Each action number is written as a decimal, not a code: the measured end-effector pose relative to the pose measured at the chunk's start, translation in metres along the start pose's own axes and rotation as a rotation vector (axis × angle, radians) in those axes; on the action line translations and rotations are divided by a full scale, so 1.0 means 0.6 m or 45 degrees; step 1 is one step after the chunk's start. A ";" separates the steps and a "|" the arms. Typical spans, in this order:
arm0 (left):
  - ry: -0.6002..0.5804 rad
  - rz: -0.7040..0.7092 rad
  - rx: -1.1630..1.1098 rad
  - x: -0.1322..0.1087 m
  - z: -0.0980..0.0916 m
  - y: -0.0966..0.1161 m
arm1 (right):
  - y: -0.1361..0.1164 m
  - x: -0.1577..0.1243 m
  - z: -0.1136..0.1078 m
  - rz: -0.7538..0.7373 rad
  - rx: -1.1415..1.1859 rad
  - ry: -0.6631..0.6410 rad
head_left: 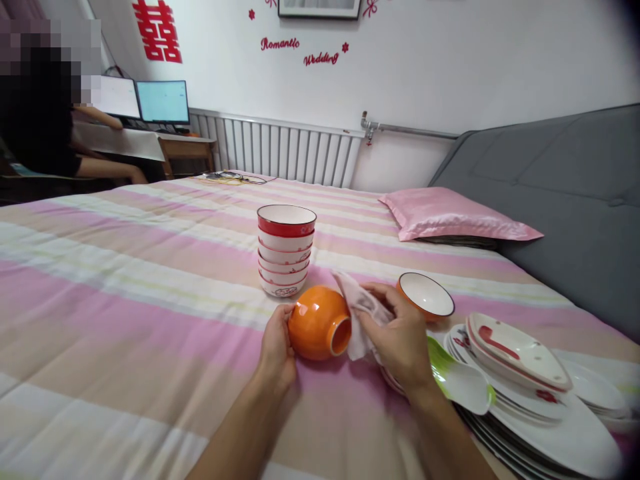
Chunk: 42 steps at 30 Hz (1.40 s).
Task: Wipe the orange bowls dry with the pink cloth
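An orange bowl (315, 323) is tipped on its side, its foot ring turned toward the right. My left hand (277, 347) grips it by the rim on the left. A pale cloth (363, 313) is bunched in my right hand (403, 337), beside the bowl's foot. Just behind the held bowl stands a stack of white and red bowls (284, 257). Right of my right hand sits another orange bowl (426, 297) with a white inside, upright on the bed.
Stacked plates and dishes (520, 353) lie at the right, with a green and white dish (460, 380) at their near edge. A pink pillow (455, 213) rests by the grey headboard (550, 173). Cables (233, 178) lie at the far edge. A person (40, 127) sits at a desk with monitors.
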<state>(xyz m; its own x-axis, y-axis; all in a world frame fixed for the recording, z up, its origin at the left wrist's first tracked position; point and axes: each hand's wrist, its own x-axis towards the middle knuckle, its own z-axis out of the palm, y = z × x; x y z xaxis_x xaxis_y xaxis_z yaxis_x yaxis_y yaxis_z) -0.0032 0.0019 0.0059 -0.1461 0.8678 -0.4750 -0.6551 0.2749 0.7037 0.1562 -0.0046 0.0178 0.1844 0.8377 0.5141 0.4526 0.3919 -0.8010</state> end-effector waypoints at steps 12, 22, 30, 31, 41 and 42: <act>-0.065 0.040 0.082 0.005 -0.005 -0.018 | 0.031 0.000 0.007 -0.457 -0.426 0.232; -0.159 0.019 -0.007 0.003 -0.003 -0.004 | -0.025 -0.009 -0.005 -0.582 -0.051 -0.511; -0.146 0.026 -0.021 0.002 -0.001 -0.010 | -0.015 -0.009 0.001 -0.141 -0.013 -0.258; -0.145 0.040 -0.017 0.002 -0.001 -0.013 | -0.014 -0.013 0.008 -0.159 -0.075 -0.211; -0.251 0.234 -0.071 0.008 -0.006 -0.044 | 0.008 -0.041 0.061 -0.478 -0.534 -0.418; -0.252 0.242 -0.080 0.008 -0.005 -0.044 | 0.010 -0.038 0.060 -0.488 -0.519 -0.418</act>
<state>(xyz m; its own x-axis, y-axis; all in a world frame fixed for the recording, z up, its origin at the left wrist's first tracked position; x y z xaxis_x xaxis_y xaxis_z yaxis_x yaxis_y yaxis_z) 0.0113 -0.0025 -0.0165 -0.1271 0.9669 -0.2211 -0.6756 0.0788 0.7330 0.1236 -0.0074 -0.0097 -0.3028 0.7652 0.5681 0.7402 0.5643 -0.3656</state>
